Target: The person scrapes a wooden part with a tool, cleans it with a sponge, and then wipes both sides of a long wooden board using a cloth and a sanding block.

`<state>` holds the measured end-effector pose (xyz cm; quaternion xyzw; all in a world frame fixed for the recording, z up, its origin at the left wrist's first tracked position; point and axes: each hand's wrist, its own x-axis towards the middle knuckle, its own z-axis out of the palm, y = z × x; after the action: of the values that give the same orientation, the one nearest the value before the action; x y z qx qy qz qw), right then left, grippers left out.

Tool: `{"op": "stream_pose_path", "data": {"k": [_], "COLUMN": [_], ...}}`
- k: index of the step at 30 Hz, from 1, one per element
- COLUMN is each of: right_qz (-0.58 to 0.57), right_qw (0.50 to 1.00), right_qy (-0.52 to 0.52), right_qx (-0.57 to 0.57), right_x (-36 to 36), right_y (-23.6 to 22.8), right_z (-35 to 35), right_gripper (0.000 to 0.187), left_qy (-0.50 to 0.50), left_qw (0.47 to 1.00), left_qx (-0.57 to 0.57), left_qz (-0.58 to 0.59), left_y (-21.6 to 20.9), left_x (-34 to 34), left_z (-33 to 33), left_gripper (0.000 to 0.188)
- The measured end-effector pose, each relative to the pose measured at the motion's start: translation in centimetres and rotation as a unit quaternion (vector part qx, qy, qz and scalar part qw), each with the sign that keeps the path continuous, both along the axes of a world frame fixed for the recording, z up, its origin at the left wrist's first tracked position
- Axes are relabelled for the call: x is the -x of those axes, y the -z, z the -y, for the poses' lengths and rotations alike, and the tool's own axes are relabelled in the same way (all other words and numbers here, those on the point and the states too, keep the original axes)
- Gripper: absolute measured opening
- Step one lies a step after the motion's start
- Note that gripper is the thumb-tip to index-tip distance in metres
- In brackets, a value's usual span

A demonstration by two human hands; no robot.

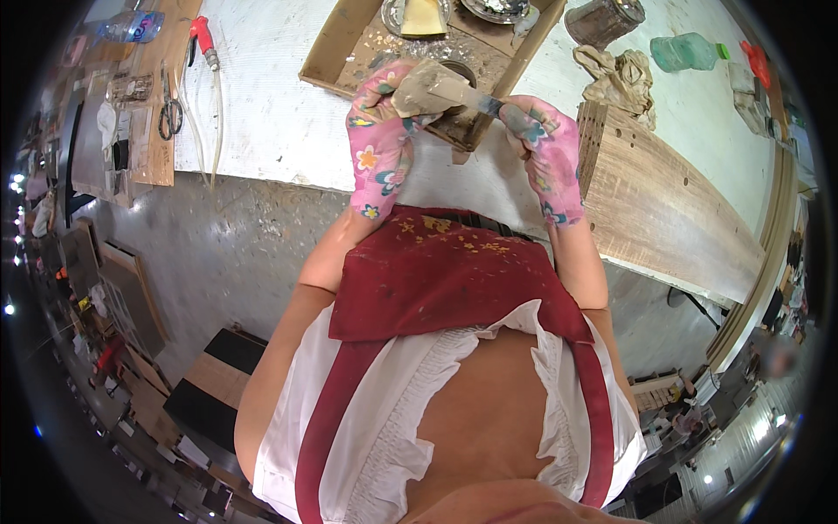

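Both my hands wear pink flowered gloves and are raised over the near edge of a shallow cardboard tray (325, 63). My right hand (543, 144) is closed round the dark handle of a putty knife (485, 103), its blade pointing left. My left hand (380, 144) grips a flat, beige, putty-smeared piece (428, 89) by its left side; its exact kind is hard to tell. The knife's tip meets or overlaps this piece. Partly hidden behind it is a round dark-rimmed can (458, 70) in the tray.
The stained tray also holds a round container with a yellowish piece (422, 17) and a second round tin (496, 7). Right of it are a dirty can (604, 22), a crumpled cloth (618, 83), a green bottle (685, 52) and wood-grain panels (672, 179). Scissors (170, 113) and a red air gun (202, 39) lie left.
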<state>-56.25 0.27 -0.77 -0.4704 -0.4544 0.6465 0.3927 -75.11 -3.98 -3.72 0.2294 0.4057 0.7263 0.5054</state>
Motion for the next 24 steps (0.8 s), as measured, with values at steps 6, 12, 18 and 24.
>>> {"op": "stream_pose_path", "data": {"k": [6,12,18,24], "right_qz": [-0.008,0.285,0.426,0.125], "right_qw": [0.999,0.833,0.642,0.949], "right_qy": [0.034,0.013,-0.076,-0.053], "right_qx": [0.003,-0.473,-0.634,-0.284], "right_x": [-1.3,-0.6,-1.9,-1.6], "right_y": [-0.2,-1.1,-2.4,-0.9], "right_z": [-0.2,-0.1,-0.1,0.6], "right_gripper": [0.022,0.021,0.040,0.028], "left_qy": [0.015,0.030,0.011,0.014], "left_qw": [0.998,0.991,0.996,0.998], "left_qx": [0.000,0.114,0.039,-0.002], "left_qz": [0.067,0.068,0.083,0.063], "left_y": [-0.1,0.5,-1.2,-0.7], "left_x": [-0.5,-0.3,-0.4,-0.3], "left_z": [-0.1,0.7,0.4,0.1], "left_gripper": [0.046,0.044,0.047,0.040]}}
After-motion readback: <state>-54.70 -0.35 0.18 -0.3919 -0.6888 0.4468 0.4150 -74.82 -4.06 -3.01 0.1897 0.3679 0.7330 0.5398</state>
